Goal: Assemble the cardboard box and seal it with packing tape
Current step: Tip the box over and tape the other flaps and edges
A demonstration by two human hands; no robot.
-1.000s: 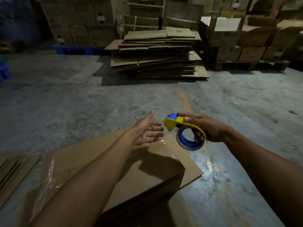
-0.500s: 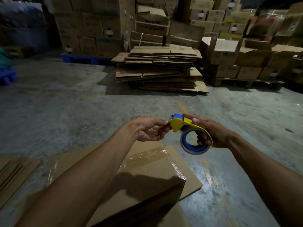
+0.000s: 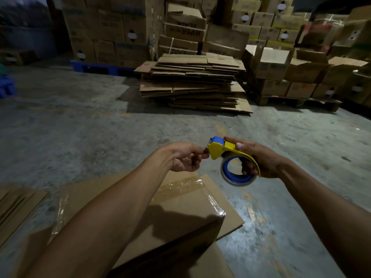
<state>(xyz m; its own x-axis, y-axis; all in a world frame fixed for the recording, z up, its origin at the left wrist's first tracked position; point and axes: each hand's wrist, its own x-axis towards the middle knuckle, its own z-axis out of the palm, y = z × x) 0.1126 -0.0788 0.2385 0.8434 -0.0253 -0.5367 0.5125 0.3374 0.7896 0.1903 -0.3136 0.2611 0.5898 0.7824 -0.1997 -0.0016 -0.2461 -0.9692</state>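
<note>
A brown cardboard box [image 3: 180, 215] stands below my forearms, with a strip of clear packing tape [image 3: 180, 186] across its top and down its right edge. My right hand [image 3: 259, 157] grips a yellow and blue tape dispenser [image 3: 230, 157] holding a blue-cored roll, held in the air above the floor beyond the box. My left hand [image 3: 186, 157] pinches at the front tip of the dispenser with its fingertips; whether it holds the tape end is too small to tell.
Flat cardboard sheets [image 3: 228, 215] lie under the box and more lie at the left edge [image 3: 18, 205]. A tall pile of flattened cartons [image 3: 192, 83] sits ahead on the concrete floor [image 3: 80, 127]. Stacked boxes on pallets [image 3: 301, 71] line the back and right.
My left hand went from open above the box to closed at the dispenser's front tip. The camera view tilted up a little.
</note>
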